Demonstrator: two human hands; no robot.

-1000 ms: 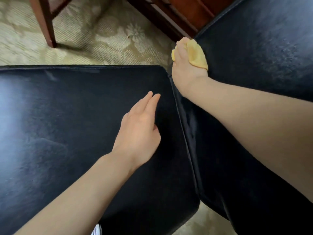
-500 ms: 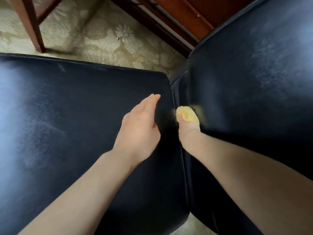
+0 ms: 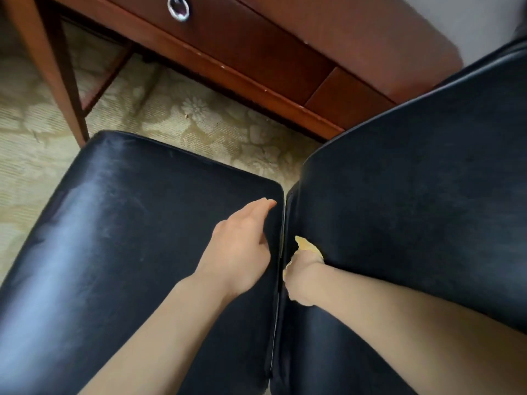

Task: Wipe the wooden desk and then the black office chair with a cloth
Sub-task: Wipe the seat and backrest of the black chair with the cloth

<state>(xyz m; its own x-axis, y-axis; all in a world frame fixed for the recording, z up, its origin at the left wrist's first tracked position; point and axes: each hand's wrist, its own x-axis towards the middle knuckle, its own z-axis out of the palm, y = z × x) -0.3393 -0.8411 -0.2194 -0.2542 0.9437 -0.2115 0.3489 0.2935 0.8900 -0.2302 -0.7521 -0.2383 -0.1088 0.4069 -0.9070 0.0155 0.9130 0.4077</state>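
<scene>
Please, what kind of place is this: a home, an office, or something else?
Probably a furnished room, perhaps a hotel room or home study. Signs: a floral carpet, a wooden desk with a ring-pull drawer, and a black padded chair before it.

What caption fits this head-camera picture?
Right hand holds a yellow cloth against the black chair's back; left hand rests on the seat.

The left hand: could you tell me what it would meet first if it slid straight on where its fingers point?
Probably the chair's backrest, just past the seat's corner, though depth is unclear.
</scene>
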